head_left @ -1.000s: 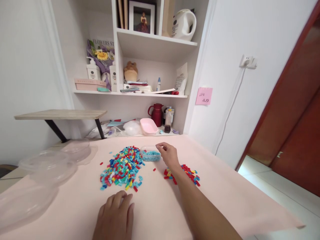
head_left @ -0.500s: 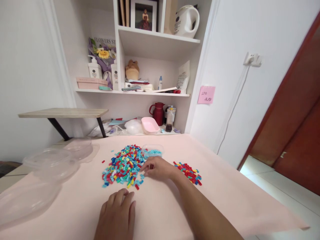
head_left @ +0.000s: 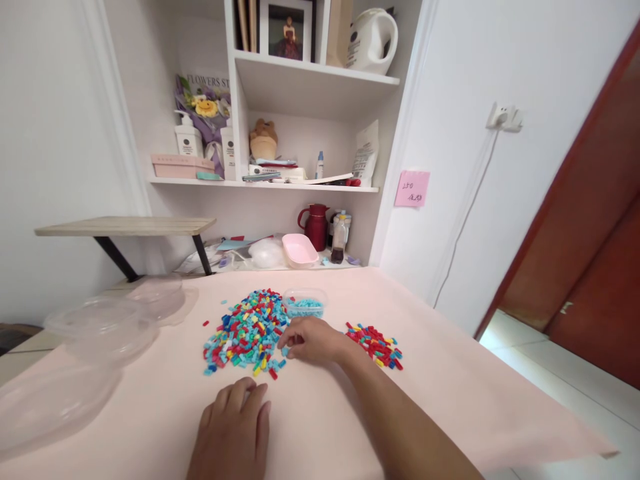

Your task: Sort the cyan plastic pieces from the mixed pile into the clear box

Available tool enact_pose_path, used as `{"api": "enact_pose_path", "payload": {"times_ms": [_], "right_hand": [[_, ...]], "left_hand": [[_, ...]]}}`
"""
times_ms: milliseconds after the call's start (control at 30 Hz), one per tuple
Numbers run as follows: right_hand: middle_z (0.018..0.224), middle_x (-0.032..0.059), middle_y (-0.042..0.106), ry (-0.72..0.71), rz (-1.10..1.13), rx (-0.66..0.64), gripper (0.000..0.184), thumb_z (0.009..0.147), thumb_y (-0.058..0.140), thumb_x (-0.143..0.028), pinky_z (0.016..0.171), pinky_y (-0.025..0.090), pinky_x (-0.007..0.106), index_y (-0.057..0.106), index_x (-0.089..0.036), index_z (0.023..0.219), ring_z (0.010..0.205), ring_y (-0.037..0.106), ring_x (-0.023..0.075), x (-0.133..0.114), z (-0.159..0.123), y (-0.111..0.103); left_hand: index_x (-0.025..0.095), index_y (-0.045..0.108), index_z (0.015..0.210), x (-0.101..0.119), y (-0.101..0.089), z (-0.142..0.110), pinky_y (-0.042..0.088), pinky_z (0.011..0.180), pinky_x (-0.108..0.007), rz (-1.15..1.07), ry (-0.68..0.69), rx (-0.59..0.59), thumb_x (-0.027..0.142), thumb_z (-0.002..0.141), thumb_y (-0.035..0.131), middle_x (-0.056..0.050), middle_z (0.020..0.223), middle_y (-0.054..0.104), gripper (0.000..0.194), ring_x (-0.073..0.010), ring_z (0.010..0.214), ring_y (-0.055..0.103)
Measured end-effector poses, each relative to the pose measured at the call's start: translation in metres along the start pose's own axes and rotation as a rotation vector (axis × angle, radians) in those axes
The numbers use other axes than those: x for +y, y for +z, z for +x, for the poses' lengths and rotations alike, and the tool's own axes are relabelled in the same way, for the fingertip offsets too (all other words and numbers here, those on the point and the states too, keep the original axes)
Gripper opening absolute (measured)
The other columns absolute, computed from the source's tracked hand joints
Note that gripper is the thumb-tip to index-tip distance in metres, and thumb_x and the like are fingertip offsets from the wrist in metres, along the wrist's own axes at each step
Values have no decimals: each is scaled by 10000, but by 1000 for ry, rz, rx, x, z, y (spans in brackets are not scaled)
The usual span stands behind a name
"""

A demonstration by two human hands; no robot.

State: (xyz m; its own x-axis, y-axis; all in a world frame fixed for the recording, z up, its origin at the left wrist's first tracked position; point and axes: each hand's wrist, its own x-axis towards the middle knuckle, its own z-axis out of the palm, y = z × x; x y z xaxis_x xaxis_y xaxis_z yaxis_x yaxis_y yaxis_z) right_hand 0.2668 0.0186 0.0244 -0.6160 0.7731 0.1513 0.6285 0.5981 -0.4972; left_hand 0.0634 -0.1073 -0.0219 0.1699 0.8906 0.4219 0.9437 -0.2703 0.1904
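Observation:
My right hand (head_left: 313,340) is at the right edge of a heap of small mixed-colour toy bricks (head_left: 245,330). Its thumb and index finger pinch around a light blue toy brick (head_left: 285,351) at the edge of the heap. Just beyond this hand stands a clear plastic container (head_left: 325,297) with light blue bricks in it. My left hand (head_left: 233,423) lies palm down on the pink table cover in front of the heap, fingers loosely spread and holding nothing.
Right of my right forearm lies a smaller, mostly red and yellow brick pile (head_left: 377,345). Clear plastic tubs (head_left: 100,327) stand along the left side. At the back are a pink basin (head_left: 300,250), a dark red jug (head_left: 316,227) and a small raised wooden shelf (head_left: 127,227).
My right fingers have drawn slightly closer together and moved a little at the heap's edge. The left hand stays where it was; the view has shifted very slightly.

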Motion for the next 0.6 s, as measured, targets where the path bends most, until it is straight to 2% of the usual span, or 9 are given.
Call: {"api": "enact_pose_path", "payload": {"times_ms": [300,600], "right_hand": [[809,-16,655,40,60,37,191,723,732,-131,613,376,198,738,-216,894,694,562,115,-2,0,1],[781,-28,672,97,121,92,164,738,697,-130,610,377,204,727,-218,873,696,583,119,2,2,4]], "left_hand": [[281,704,1116,2,-2,0,512,895,-442,-10,-10,-12,289,920,382,-76,1152,710,376,-238,1085,633],[293,702,1115,1,-2,0,523,893,-449,5,-12,-11,286,914,399,-68,1154,712,364,-243,1092,637]]}}
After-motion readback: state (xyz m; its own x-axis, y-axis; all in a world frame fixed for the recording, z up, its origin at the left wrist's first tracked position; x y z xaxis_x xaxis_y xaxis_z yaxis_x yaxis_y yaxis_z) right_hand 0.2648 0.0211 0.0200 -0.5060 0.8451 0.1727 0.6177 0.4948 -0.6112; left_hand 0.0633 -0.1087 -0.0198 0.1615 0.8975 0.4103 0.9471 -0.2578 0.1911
